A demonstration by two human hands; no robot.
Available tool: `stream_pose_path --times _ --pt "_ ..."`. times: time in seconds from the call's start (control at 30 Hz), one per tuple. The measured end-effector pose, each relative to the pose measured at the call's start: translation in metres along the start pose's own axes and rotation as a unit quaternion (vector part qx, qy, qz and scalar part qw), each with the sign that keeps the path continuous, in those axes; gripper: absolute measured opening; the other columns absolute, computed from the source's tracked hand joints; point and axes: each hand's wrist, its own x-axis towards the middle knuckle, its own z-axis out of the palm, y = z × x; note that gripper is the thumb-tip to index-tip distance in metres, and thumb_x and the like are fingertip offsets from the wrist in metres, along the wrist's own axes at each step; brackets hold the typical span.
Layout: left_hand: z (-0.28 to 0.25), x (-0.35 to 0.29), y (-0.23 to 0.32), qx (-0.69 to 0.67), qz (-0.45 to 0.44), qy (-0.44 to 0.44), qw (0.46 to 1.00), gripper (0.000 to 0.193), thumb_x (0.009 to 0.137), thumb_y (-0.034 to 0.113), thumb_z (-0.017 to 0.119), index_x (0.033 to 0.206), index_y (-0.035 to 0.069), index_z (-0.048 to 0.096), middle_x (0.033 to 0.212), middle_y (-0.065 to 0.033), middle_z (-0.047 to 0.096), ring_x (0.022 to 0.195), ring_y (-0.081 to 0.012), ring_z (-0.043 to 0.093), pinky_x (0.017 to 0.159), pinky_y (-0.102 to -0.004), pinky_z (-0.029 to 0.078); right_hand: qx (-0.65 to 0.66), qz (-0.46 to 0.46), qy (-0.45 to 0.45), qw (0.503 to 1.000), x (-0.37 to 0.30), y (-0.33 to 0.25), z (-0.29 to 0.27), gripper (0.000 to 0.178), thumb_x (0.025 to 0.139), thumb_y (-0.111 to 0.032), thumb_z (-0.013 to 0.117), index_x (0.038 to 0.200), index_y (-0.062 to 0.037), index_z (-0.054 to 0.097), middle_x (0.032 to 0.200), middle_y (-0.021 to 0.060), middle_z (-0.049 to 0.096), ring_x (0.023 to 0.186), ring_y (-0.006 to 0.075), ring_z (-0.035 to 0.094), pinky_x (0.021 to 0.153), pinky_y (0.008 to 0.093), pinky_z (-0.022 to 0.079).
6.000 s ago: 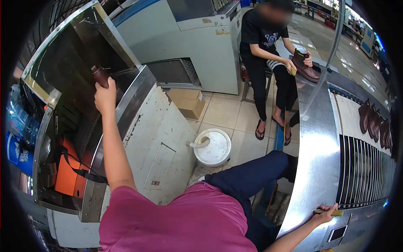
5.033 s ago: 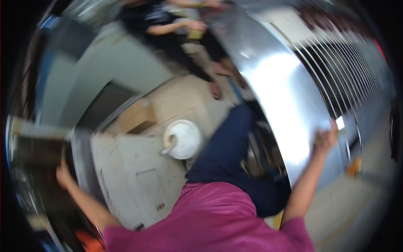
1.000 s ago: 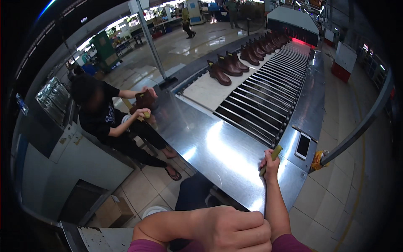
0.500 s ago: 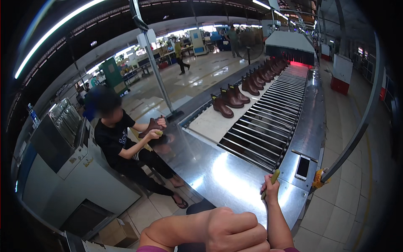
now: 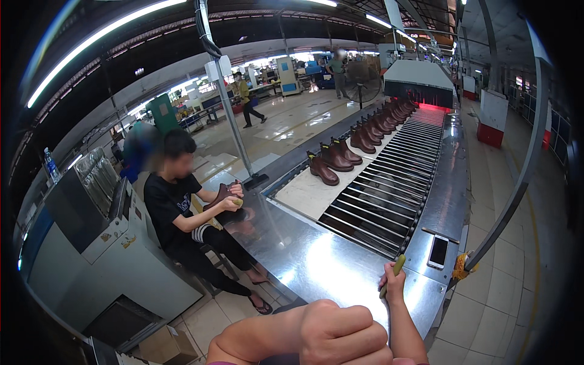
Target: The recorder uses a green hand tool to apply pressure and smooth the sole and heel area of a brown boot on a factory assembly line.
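Note:
My right hand is closed around a slim olive-green object with a rounded end, held upright over the near right corner of the steel table. Its kind is not clear, and its lower part runs behind my fingers. Close to the camera, my left hand makes a fist with its knuckles upward; the inside of the fist is hidden. Beyond my right hand, a white phone lies on the metal edge. Brown ankle boots stand in a row on the conveyor's white strip.
At left, a seated co-worker holds a brown boot and something olive-green. Metal rollers run back to a hood with a red glow. A bent post rises at right, a straight pole at left. A cardboard box sits on the floor.
The view has shifted slightly, so the scene sits a little lower. The co-worker's head has come up somewhat. A distant walking person has moved left. My hands keep nearly the same pose.

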Motion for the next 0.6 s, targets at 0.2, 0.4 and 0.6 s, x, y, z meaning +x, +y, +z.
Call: stream_pose_path --times 0.2,0.4,0.6 --pt "0.002 -0.015 0.006 -0.028 -0.066 -0.036 0.997 0.056 0.092 0.022 0.075 0.053 0.015 0.036 0.057 0.0033 0.032 0.044 -0.0112 0.030 0.040 -0.0310 0.020 -0.004 0.006 0.000 1.000 -0.002 -0.003 0.003 0.031 0.099 -0.033 0.071 0.105 -0.0053 0.059 0.060 0.0023 0.053 0.045 0.0129 0.050 0.044 0.0283 0.044" --pt "0.006 -0.009 0.010 0.012 -0.032 0.069 0.997 0.056 0.092 0.021 0.074 0.053 0.015 0.034 0.056 0.0034 0.032 0.044 -0.0109 0.029 0.041 -0.0310 0.019 -0.005 0.008 0.004 1.000 -0.003 -0.004 0.004 0.031 0.099 -0.033 0.071 0.105 -0.0057 0.059 0.060 0.0022 0.053 0.045 0.0127 0.050 0.043 0.0281 0.044" --pt "0.004 -0.014 0.003 0.022 0.005 0.066 0.998 0.056 0.092 0.020 0.073 0.052 0.015 0.034 0.055 0.0038 0.031 0.045 -0.0105 0.028 0.042 -0.0311 0.018 -0.014 0.000 0.005 1.000 -0.001 0.000 0.001 0.031 0.099 -0.033 0.071 0.105 -0.0055 0.059 0.060 0.0022 0.053 0.045 0.0128 0.050 0.043 0.0278 0.044"
